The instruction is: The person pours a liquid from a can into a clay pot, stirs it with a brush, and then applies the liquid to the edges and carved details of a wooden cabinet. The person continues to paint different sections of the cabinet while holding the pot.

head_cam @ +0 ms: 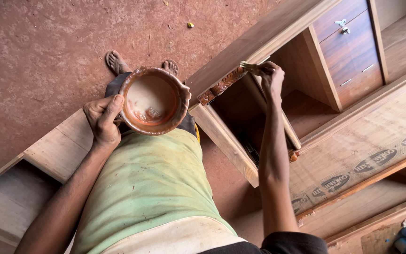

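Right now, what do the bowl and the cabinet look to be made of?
Bowl: probably plastic, thin wavy rim, caked with orange-brown stain. Cabinet: wood, glossy brown grain on the drawer fronts, paler raw boards elsewhere; carved trim looks like wood too.

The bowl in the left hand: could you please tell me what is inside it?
The bowl, held by the left hand, shows a shallow film of pale liquid with bubbles near the bottom; nothing covers it.
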